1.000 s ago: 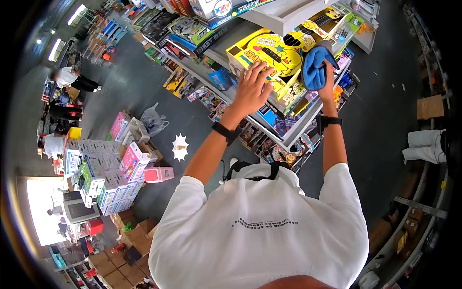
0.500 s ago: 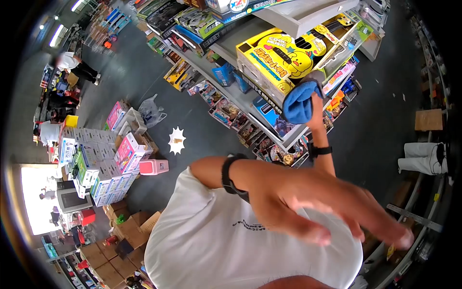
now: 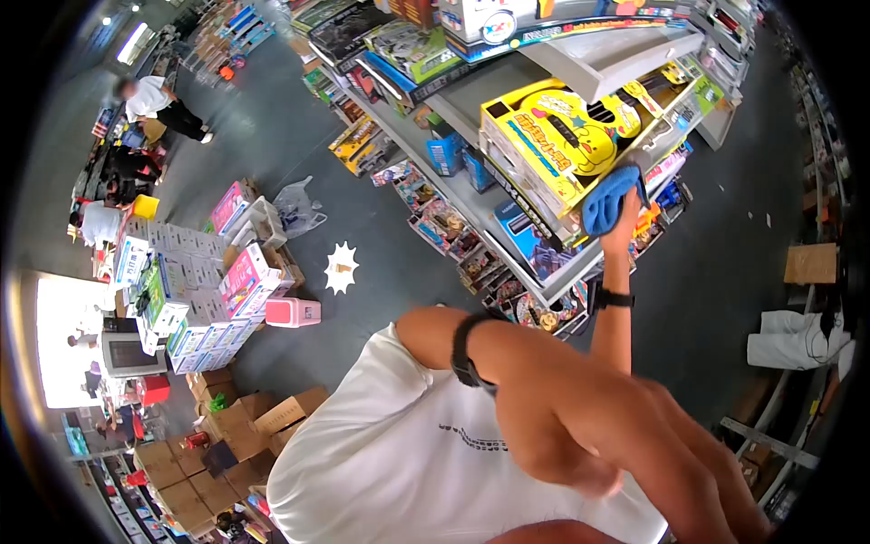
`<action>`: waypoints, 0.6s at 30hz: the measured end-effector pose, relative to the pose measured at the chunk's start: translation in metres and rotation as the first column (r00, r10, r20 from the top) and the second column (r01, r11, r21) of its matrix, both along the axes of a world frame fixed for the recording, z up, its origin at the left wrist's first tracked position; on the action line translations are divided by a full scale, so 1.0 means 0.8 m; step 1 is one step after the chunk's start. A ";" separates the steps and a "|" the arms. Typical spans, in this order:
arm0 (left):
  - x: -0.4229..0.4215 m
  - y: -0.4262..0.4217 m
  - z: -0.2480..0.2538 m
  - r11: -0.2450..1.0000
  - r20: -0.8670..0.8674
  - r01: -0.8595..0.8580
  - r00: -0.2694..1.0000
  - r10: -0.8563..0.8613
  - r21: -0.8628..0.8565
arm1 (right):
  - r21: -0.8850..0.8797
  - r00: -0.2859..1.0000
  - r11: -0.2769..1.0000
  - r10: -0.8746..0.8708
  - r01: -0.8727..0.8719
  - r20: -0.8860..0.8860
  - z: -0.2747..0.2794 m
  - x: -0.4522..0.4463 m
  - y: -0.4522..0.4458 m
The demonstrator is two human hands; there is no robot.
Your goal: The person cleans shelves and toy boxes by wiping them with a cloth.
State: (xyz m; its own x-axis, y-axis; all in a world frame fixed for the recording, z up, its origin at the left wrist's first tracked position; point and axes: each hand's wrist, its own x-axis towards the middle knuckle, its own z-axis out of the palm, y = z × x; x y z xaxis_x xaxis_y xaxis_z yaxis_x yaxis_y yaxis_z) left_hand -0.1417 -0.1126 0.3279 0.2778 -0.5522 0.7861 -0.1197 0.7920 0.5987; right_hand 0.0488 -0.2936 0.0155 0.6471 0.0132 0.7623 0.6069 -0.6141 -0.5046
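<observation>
Grey floor [image 3: 390, 245] everywhere, stacked boxes [image 3: 186, 272] off left, toy shelf [image 3: 462, 107] up front. From my end I can see the right hand [image 3: 620, 219] with its fingers curled in on a blue cloth [image 3: 605, 201], right by the near corner of that yellow toy box [image 3: 555, 136] on the shelf. Left hand [image 3: 625, 426] looms over the white shirt [image 3: 362, 453]; can't tell its finger spread or if it's holding anything.

The near, bare left hand [image 3: 634, 435] is cut off at its fingertips; bunched blue cloth [image 3: 605, 201] hides some fingers of the right hand [image 3: 623, 220].
</observation>
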 end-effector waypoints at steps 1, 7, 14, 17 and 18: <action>0.002 0.014 0.004 0.998 0.025 -0.049 0.999 0.049 0.032 | -0.060 0.999 0.998 -0.033 0.034 0.030 0.009 -0.016 0.009; -0.004 0.203 0.109 0.927 0.286 0.133 0.928 -0.241 0.350 | -0.145 0.988 0.981 0.110 -0.125 -0.109 0.052 -0.077 0.011; -0.075 0.238 0.169 0.700 0.577 -0.668 0.477 0.663 -0.251 | -0.048 0.996 0.998 0.032 -0.036 -0.084 -0.015 0.020 -0.032; -0.089 0.238 0.162 0.482 0.473 -0.764 0.265 0.840 -0.428 | -0.009 0.993 1.000 -0.004 0.003 -0.117 -0.017 0.021 -0.025; -0.092 0.241 0.158 0.413 0.432 -0.779 0.204 0.878 -0.472 | 0.133 0.971 0.986 0.122 -0.096 -0.207 -0.017 0.014 -0.023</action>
